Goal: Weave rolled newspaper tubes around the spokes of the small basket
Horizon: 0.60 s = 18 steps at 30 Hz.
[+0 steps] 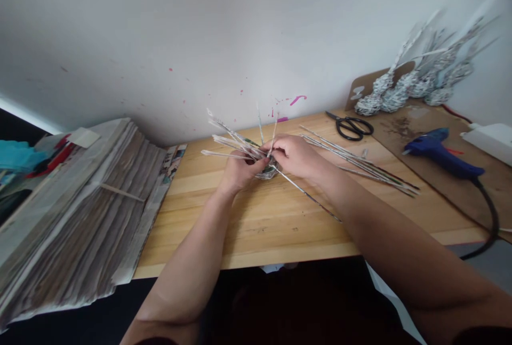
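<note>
Both hands are at a small woven piece of rolled paper sticks (264,175) on the wooden table. My left hand (239,170) is closed on its left side, with several pale paper sticks fanning out above it to the left. My right hand (291,154) pinches at the upper right of the piece, by an upright stick. One long thin paper stick (308,195) runs from the piece toward the table's front edge. The fingers partly hide the weaving. Right of my right hand lies a loose bunch of paper sticks (360,161).
Black-handled scissors (349,127) lie at the back. On a brown board (394,145) at right rests a blue glue gun (442,153) with a black cord. Several woven paper shapes (396,91) stand behind it. A tall newspaper stack (92,217) fills the left side.
</note>
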Motion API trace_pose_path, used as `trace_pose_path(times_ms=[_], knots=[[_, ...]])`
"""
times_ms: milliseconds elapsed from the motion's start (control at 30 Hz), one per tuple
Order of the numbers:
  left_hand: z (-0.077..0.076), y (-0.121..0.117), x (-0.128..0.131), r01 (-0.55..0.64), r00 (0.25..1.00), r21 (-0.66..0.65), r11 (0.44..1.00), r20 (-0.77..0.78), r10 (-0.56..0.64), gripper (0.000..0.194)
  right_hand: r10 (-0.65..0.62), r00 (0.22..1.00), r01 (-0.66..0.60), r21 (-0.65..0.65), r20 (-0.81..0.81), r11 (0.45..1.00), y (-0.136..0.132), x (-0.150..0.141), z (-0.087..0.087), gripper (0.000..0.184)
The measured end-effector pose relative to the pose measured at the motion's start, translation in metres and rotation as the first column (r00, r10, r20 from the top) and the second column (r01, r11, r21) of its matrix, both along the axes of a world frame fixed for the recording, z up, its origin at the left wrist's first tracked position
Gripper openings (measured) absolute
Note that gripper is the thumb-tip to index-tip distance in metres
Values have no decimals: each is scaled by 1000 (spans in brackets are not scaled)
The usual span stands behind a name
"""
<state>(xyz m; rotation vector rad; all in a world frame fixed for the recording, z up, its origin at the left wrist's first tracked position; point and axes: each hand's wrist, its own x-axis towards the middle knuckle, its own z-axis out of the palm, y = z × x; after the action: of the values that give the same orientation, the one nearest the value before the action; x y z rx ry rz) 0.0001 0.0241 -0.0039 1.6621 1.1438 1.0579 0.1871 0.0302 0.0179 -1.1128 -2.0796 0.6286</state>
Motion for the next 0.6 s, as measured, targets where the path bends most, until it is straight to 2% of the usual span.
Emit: trace_pose_path(times_ms=[167, 233, 333, 433, 533, 600], knots=[[1, -1, 2, -18, 998, 84, 996, -66, 23, 18, -32, 999, 28, -96, -35, 995, -5, -1, 4, 16], [0, -2, 3, -17, 997, 110, 994, -79, 26, 18, -78, 997, 74, -108, -30, 991, -9, -2, 7, 13], [-1, -3, 6, -76, 994, 99, 992, -67, 83, 20, -135, 990, 129, -117, -47, 985, -9, -1, 6, 10], [-2, -5, 9, -106, 992, 102, 989, -53, 112, 20, -174, 980, 152, -202, -96, 968, -1, 3, -1, 9], [0, -8, 11, -104, 993, 118, 988, -36, 109, 16, -149, 980, 102, -315, -129, 944, 7, 10, -8, 7], [2, -9, 13, -125, 991, 125, 984, -29, 130, 14, -122, 982, 66, -343, -143, 937, 8, 12, -9, 6]])
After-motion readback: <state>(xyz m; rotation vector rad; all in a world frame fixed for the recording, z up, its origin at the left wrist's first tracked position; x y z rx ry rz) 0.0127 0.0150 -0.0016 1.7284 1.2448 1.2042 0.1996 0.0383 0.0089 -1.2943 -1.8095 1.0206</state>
